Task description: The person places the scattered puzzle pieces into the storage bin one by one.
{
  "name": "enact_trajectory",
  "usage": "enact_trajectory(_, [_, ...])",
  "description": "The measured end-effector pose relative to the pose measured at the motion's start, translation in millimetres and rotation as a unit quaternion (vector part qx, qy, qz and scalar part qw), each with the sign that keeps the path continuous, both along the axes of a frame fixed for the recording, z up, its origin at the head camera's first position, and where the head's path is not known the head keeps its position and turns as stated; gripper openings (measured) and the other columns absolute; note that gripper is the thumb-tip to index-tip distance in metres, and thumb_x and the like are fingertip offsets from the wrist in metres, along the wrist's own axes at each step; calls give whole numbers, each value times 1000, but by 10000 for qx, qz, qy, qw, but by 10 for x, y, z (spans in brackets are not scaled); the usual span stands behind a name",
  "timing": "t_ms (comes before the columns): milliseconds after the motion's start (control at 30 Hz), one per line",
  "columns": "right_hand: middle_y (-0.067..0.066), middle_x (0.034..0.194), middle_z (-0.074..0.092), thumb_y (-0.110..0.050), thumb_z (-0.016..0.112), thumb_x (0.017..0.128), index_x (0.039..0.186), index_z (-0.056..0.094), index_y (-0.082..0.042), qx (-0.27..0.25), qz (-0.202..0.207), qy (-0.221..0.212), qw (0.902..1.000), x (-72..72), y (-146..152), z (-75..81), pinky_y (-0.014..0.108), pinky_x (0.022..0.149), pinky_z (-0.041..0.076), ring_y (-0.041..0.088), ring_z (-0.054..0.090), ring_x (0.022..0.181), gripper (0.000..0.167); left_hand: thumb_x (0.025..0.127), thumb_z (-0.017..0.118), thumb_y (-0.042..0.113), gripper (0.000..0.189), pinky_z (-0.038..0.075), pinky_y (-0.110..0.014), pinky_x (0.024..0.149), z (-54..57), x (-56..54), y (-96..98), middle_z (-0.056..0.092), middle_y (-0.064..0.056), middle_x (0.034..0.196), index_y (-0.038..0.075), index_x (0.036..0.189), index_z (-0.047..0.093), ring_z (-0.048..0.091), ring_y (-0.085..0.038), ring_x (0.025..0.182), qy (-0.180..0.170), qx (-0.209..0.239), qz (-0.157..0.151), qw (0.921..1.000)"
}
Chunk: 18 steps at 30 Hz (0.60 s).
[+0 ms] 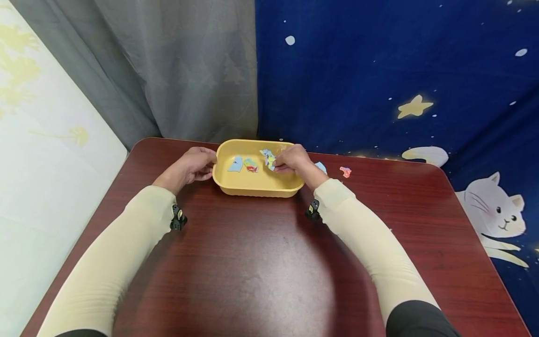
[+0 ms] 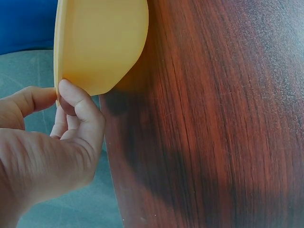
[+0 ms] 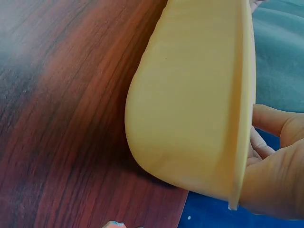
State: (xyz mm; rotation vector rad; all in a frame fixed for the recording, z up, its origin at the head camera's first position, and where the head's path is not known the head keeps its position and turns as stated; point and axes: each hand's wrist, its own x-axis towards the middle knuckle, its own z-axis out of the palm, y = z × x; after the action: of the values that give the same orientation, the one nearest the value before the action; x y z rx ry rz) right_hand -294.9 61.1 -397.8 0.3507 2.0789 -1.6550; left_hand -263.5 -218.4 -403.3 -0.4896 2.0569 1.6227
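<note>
Cream sleeves (image 1: 111, 248) stretch over a dark reddish table (image 1: 252, 262), where a yellow basin (image 1: 261, 192) sits near the far edge. Its rim is pinched by the left hand (image 1: 194, 164); the right hand (image 1: 294, 159), inside it, pinches a multicoloured piece (image 1: 268, 160). Beside that lie a light-blue piece (image 1: 236, 164) and a green-and-red piece (image 1: 251, 165); a pink-red piece (image 1: 345, 172) rests on the table, right of the basin.

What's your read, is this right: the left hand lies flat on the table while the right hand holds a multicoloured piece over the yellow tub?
Not quite: the left hand isn't flat on the table; its fingers pinch the rim of the yellow tub, as the left wrist view shows. The right hand does hold a multicoloured piece over the tub.
</note>
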Motion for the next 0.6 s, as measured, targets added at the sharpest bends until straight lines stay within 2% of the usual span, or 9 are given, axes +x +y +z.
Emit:
enact_trajectory(300, [16,76,68,10,66,83,109,64,10,389,80,-216,9990,-35,-83,-96,39,81,57,21,69,63,26,96,50,14,41,54,-21,59,3,12,1,55,-8,101,7,136,44,56,-9,59,-18,5,3,10000])
enact_trajectory(400, [16,77,68,10,65,84,109,65,9,521,142,-213,9983,-41,-91,-118,38,79,58,22,70,66,25,96,51,13,39,54,-21,59,2,12,1,54,-7,99,8,134,45,55,-10,58,-31,-18,41,10000])
enact_trajectory(600, [25,94,70,11,65,84,115,63,11,464,150,-215,9986,-26,-101,-134,37,76,59,27,72,73,31,95,51,13,38,53,-21,58,3,3,17,54,-5,95,8,133,46,54,-10,58,-10,-47,38,10000])
